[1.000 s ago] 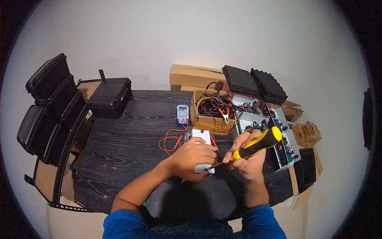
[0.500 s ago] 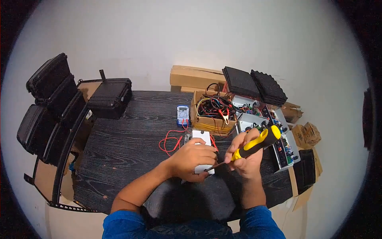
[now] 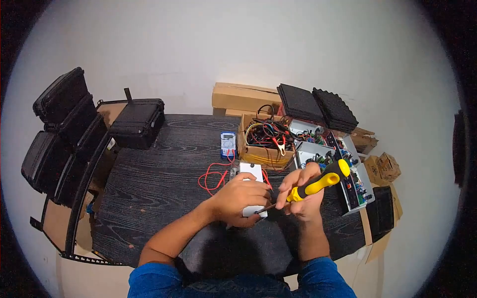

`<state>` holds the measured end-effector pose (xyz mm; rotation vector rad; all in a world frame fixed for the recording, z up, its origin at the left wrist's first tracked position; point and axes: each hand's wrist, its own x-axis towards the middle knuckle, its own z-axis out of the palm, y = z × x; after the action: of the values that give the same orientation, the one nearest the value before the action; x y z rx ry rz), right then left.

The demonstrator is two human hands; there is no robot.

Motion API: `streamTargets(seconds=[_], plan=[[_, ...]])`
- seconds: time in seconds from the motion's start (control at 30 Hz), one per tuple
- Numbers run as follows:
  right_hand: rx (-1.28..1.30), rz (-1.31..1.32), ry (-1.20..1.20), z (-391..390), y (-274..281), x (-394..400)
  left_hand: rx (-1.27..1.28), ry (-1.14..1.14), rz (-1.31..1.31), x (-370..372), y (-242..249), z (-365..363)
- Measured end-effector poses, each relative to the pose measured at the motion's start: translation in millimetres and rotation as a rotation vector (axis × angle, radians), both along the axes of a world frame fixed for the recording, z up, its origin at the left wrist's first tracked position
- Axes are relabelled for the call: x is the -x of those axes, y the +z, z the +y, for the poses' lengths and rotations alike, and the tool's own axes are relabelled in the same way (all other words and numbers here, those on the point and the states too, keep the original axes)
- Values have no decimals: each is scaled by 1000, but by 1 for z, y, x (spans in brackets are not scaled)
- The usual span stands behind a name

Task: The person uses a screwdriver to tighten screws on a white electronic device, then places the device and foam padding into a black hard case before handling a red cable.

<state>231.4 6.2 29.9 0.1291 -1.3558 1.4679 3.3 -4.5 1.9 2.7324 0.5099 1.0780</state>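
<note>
My left hand [image 3: 242, 199] is wrapped over a white box [image 3: 252, 171], holding it on the dark table; the hand covers the box's middle. In my right hand [image 3: 309, 204] is a yellow-and-black screwdriver [image 3: 324, 183], its handle angled up to the right. The shaft slants down left to the near end of the box, close to my left fingers. Whether its tip sits in a screw is too small to tell. Just beyond the box lies a blue multimeter [image 3: 228, 145] with red test leads [image 3: 212, 174] curling beside my left hand.
A cardboard box [image 3: 268, 158] full of cables and clips stands behind the white box. Open metal cases with circuit boards [image 3: 354, 185] lie on the right, near black foam sheets [image 3: 303, 101]. Black hard cases [image 3: 136, 121] are stacked at left. The table [image 3: 159, 174] has dark wood grain.
The screwdriver's handle has turned and dipped slightly, and my right fingers have shifted around it. My left hand and the white box stay in place.
</note>
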Motion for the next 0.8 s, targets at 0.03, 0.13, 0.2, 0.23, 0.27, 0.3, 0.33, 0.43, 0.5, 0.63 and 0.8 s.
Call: streamTargets(seconds=[0.03, 0.13, 0.2, 0.23, 0.27, 0.3, 0.33, 0.43, 0.5, 0.63, 0.8], plan=[[13, -10, 23, 0, -1, 0, -4, -1, -7, 0, -1, 0], [228, -70, 21, -15, 11, -3, 14, 14, 37, 2, -2, 1], [129, -147, -101, -11, 6, -3, 20, 17, 11, 0, -3, 0], [77, -185, -161, -10, 5, -2, 22, 20, -1, 0, -3, 0], [84, -175, -173, -11, 8, 0, 15, 18, -7, 0, -4, 0], [91, -165, -184, -12, 11, 2, 9, 16, -14, -1, -4, 0], [101, -155, -188, -10, 8, 1, 3, 14, -20, -1, -5, 1], [113, -109, -145, -5, 4, 2, 33, 7, 10, 0, 0, -1], [139, -110, -113, -8, 8, 2, 49, 0, 23, 2, -1, 0], [256, -115, -53, -12, 14, 0, 16, 20, 3, 0, -3, 1], [24, -223, -197, -12, 12, 2, 21, 25, 15, -1, -2, 0]])
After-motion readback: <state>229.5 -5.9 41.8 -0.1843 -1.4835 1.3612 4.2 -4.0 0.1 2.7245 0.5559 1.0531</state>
